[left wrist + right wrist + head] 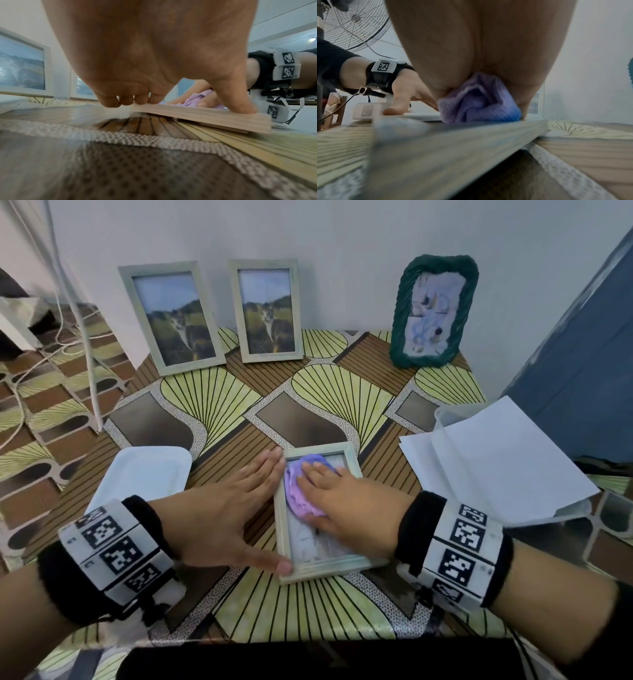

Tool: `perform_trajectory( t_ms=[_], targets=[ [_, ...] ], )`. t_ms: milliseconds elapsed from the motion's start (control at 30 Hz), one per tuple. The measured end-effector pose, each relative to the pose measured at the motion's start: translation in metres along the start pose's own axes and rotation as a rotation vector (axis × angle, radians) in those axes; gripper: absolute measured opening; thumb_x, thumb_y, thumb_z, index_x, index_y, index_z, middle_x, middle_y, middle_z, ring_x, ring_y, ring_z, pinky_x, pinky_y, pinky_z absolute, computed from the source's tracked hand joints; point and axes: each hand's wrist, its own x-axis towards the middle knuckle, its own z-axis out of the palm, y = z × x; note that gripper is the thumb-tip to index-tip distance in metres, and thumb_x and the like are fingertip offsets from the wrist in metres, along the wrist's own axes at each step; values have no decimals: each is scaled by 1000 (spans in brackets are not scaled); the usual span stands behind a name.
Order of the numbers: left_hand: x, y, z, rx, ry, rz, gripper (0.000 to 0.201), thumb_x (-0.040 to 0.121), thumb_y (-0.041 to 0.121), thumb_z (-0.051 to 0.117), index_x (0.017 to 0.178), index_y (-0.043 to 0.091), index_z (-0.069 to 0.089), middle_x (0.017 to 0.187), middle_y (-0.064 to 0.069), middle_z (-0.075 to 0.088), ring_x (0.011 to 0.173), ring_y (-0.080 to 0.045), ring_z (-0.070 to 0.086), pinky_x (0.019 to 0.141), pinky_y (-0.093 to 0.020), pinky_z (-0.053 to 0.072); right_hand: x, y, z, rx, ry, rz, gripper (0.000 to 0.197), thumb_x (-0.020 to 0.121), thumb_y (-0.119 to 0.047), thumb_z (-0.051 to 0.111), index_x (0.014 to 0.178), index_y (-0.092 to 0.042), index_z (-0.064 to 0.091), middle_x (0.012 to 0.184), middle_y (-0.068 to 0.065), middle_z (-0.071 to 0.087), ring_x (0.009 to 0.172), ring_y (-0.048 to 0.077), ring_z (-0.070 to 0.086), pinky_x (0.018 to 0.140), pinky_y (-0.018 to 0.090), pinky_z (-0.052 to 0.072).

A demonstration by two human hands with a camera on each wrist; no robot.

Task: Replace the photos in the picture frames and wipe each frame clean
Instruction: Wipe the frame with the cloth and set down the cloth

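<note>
White wall (342, 251), patterned table (219, 402), fan (354, 23)

No legible text; wristbands (114, 546) bear only square coded markers.

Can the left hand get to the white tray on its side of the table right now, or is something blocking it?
Probably yes. The white tray lies just beyond the left hand with nothing between them. But that hand is steadying the frame the right hand is wiping with the purple cloth.

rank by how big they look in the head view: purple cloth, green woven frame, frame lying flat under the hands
1. Flat frame, though it lies nearest the camera.
2. Green woven frame, close behind, so unsure.
3. Purple cloth, plainly smallest, partly covered by the right hand.
</note>
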Motion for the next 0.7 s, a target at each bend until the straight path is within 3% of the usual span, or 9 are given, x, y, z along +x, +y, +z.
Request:
perform_trajectory(
  t_ms=[167, 333, 500, 700],
  targets=[
    [0, 3, 0, 15, -7, 21, 128, 68, 96, 32, 138, 20, -43, 142, 9, -54, 131, 0, -46, 114, -26, -18, 11, -5, 0, -47, -13, -53, 68, 102, -15, 43, 155, -8, 2, 164, 12, -6, 151, 23, -6, 123, 42, 4],
    [1, 3, -1, 68, 7, 9, 128, 67, 98, 27, 140, 18, -41, 143, 7, -53, 131, 0, -46, 109, -24, -24, 7, -7, -6, -73, -41, -122, 70, 96, -4, 46, 155, -8, 9, 164, 11, 1, 151, 22, -5, 122, 41, 4],
    [0, 4, -3, 74, 6, 9, 127, 69, 95, 30, 142, 16, -38, 144, 6, -51, 131, 1, -45, 110, -22, -22, -5, -6, -3, -70, -30, -188, 62, 96, -2, 43, 154, -10, 20, 164, 8, 7, 151, 19, -3, 122, 39, 5],
    [0, 6, -3, 70, 11, 19, 130, 67, 95, 31, 143, 14, -37, 145, 5, -50, 132, 0, -45, 115, -25, -18, -30, -8, 5, -59, -32, -248, 58, 96, -9, 52, 150, -16, 34, 164, 3, 11, 151, 15, 7, 121, 37, 15]
  ],
)
